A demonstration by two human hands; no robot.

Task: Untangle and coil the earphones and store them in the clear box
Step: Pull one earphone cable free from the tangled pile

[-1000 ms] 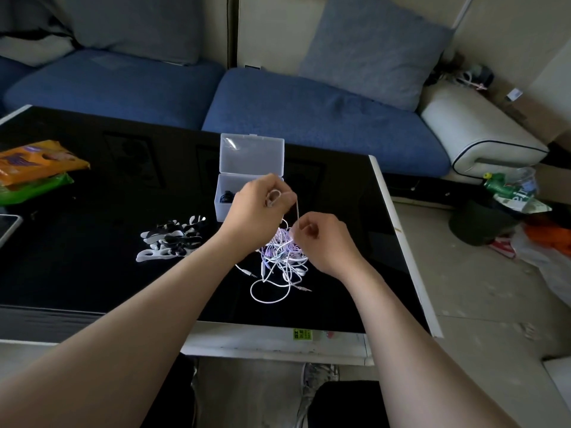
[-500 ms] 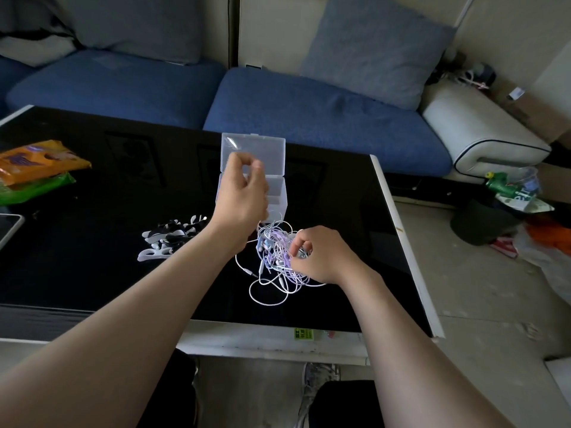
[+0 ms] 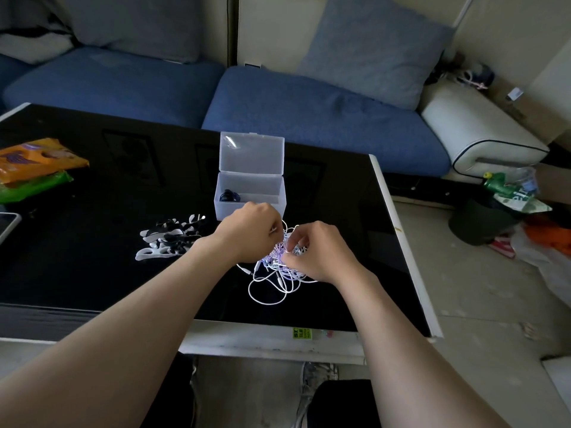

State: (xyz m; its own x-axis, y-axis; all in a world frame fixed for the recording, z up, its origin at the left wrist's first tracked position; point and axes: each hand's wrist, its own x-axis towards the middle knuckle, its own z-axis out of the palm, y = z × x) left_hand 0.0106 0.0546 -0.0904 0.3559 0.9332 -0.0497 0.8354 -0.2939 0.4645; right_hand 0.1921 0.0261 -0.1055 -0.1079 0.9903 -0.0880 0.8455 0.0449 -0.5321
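Observation:
A tangled heap of white and pale purple earphones (image 3: 275, 273) lies on the black table (image 3: 92, 267), loose loops spilling toward me. My left hand (image 3: 247, 231) pinches a strand at the heap's upper left. My right hand (image 3: 318, 251) has its fingers curled into the tangle from the right and pinches cords there. Just behind both hands stands the clear box (image 3: 250, 193) with its lid raised upright; a dark coiled item lies in its left corner.
A pile of black and white cable winders (image 3: 170, 239) lies left of my hands. Orange and green packets (image 3: 34, 168) and a phone corner (image 3: 7, 223) sit at the far left. A blue sofa runs behind the table, whose right edge is near.
My left hand came back from the box, where it was half a second ago, down to the tangle. My right hand stayed at the heap and shifted slightly.

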